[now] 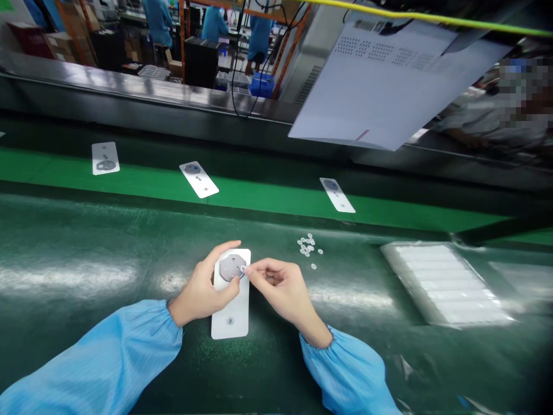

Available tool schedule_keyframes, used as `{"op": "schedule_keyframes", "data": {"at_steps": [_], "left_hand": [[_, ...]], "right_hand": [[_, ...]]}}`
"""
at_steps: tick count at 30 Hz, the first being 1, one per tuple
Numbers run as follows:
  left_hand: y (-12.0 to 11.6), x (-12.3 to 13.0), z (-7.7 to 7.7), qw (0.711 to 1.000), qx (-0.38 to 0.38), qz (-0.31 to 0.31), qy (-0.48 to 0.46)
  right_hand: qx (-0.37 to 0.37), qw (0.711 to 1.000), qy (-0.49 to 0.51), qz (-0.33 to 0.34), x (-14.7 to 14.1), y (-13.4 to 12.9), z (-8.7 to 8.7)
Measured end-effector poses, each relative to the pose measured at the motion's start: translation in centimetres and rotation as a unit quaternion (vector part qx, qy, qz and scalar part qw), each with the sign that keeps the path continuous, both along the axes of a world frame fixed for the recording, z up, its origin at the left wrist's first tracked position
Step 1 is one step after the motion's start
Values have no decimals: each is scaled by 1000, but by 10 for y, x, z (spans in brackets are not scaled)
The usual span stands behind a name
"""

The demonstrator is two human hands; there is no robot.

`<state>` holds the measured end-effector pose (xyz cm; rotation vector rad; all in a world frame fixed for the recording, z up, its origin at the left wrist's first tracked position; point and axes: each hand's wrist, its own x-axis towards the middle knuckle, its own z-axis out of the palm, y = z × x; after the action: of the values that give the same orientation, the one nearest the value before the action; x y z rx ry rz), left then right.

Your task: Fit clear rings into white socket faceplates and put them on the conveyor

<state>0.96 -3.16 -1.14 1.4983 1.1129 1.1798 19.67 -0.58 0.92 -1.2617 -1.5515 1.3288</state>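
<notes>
A white rectangular panel (237, 311) with rounded corners lies on the green work surface. On its upper part is a grey round plate (231, 267), and a small round mark shows near its lower end. My left hand (206, 288) grips the panel from the left, thumb across it and fingers along the far edge. My right hand (283, 285) pinches a small white ring (242, 269) between thumb and forefinger at the grey plate's right rim. Several similar small rings (307, 248) lie loose on the surface beyond the right hand.
Behind the work surface, a green conveyor belt (259, 204) carries several similar white panels (199, 180). At right lies a clear bag of white strips (449, 282). A white sheet (389, 80) hangs overhead under a yellow cable (415, 17). People in blue work farther back.
</notes>
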Motion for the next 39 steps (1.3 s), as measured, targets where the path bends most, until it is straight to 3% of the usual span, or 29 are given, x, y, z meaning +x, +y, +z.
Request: {"op": "schedule_keyframes", "data": {"at_steps": [17,28,33,39], "left_hand": [[-3,0,-1,995,-62,-53,-50],[-6,1,4,972,-125,-64,-187],[-2,-2,9,975,-150,-21,-164],[0,0,8,970,-169,-30,-173]], "right_hand": [[-4,1000,-3,-18,-6,-1,-1],[-16,1000,-23,-7,-2,3,1],[-23,1000,12,9,-2,7,3],[-98,990,94,30,-1,5,3]]}}
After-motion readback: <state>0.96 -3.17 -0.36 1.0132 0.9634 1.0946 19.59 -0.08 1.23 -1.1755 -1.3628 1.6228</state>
